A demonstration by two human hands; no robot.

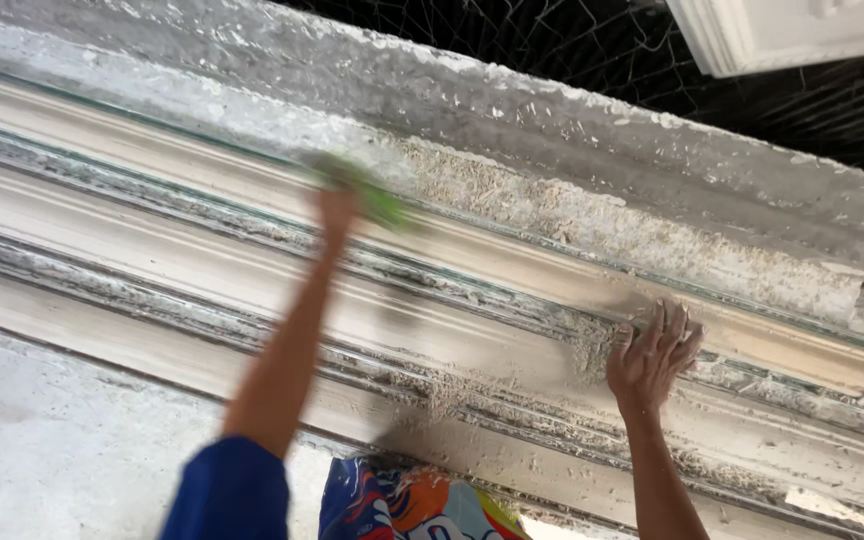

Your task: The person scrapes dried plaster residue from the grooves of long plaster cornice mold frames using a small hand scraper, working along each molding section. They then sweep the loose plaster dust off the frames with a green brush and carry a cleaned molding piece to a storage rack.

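Fingers (674, 322) of the right hand (652, 355) are spread apart and pressed flat against the dusty moulded cornice (512, 300), just bracing, not holding anything. Left hand (337, 210) is up at about 11 o'clock from it, fingers clamped round a green scraper-type tool (377, 200) — it's blurred, so I can't say exactly what kind.

Looks to me like mid-scrape: old paint and crumbly grit are coming off the upper band of the moulding. Next stroke probably wants firm pressure along the groove while the right hand keeps steadying.

Tool's long axis runs roughly 10 to 4 o'clock, with the green end pointing down toward 4, along the cornice lines. Black netting (572, 40) sits at 12, a white frame (782, 30) at 1, colourful fabric (412, 505) at 6.
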